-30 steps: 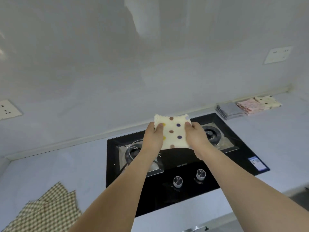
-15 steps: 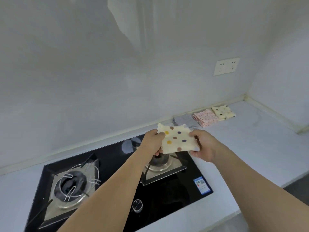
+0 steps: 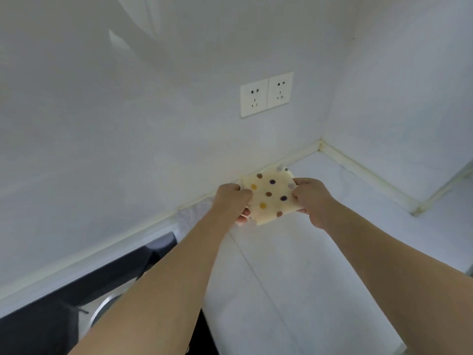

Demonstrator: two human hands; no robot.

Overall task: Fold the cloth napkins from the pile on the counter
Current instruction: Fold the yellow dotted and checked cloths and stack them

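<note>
A small folded cream napkin with coloured polka dots [image 3: 270, 194] is held flat above the back of the white counter [image 3: 294, 272], close to the wall. My left hand [image 3: 234, 201] pinches its left edge and my right hand [image 3: 311, 198] pinches its right edge. A grey folded napkin [image 3: 192, 213] peeks out on the counter just left of my left wrist. The other folded napkins seen earlier are hidden behind my hands and the dotted napkin.
A black glass hob [image 3: 76, 290] with a metal burner ring fills the lower left. A double wall socket [image 3: 266, 94] sits above the hands. The counter turns a corner [image 3: 320, 146] at the right, with a raised white ledge [image 3: 384, 183] along it.
Both hands carried the dotted napkin rightward from above the hob to the counter's back corner, over the spot where the folded napkins lay. The view swung right with them.
</note>
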